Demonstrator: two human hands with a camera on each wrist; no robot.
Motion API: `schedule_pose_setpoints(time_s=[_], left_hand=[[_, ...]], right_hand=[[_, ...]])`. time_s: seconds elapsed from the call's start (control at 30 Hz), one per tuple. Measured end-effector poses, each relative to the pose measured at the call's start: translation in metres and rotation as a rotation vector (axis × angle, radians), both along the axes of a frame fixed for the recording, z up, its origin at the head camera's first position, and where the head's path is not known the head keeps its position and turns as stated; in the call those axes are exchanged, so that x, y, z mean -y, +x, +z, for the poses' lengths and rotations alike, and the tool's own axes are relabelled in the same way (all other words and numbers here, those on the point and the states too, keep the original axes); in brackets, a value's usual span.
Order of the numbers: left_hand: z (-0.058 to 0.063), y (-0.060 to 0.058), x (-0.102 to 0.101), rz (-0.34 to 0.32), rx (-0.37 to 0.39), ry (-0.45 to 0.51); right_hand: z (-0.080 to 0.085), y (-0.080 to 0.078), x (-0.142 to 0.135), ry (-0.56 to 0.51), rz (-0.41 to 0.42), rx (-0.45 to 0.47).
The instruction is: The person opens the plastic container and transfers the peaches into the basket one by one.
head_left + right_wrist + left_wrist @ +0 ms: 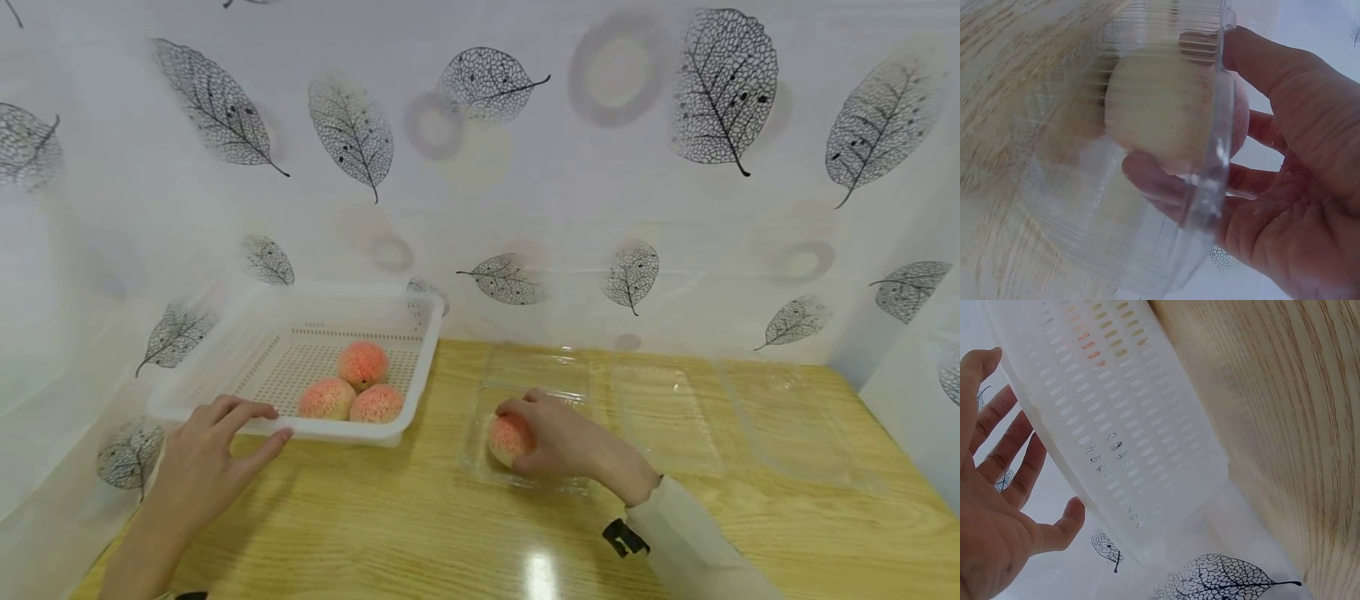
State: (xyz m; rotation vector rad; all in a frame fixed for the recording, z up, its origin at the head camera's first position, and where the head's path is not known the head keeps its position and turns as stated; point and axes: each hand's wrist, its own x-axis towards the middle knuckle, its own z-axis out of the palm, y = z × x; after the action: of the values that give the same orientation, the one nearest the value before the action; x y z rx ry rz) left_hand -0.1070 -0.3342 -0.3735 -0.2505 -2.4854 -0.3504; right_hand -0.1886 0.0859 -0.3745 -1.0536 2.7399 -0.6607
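My right hand (557,437) grips a pink and cream speckled peach (507,439) inside a clear plastic clamshell box (480,467). In the right wrist view, the fingers reach past the box's rim, and the pale side of the peach (1154,112) shows through the see-through wall. My left hand (206,458) is at the near rim of a white perforated basket (345,427), its fingers relaxed and holding nothing. Whether the fingertips touch the rim, I cannot tell. Inside the basket, three peaches (363,365) sit together in the near right corner.
Two more clear plastic containers stand on the wooden table (420,517) to the right, a middle one (663,417) and a far right one (795,425). A white leaf-print sheet (555,208) hangs behind the table and along its sides.
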Motion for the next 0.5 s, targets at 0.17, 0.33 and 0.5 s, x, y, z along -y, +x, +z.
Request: schedule_pose_setpoints(time_s=[0.17, 0.33, 0.5], left_hand=[[-0.0005, -0.0016, 0.0016, -0.003, -0.008, 0.000], [-0.0008, -0.0019, 0.0023, -0.002, -0.006, -0.002], [0.0000, -0.0016, 0.0020, -0.007, -0.011, -0.005]], right_hand=[[-0.0013, -0.0012, -0.0008, -0.012, -0.006, -0.003], [-0.0015, -0.0019, -0.0016, -0.015, -0.013, 0.001], [0.0014, -0.0018, -0.0022, -0.012, -0.019, 0.013]])
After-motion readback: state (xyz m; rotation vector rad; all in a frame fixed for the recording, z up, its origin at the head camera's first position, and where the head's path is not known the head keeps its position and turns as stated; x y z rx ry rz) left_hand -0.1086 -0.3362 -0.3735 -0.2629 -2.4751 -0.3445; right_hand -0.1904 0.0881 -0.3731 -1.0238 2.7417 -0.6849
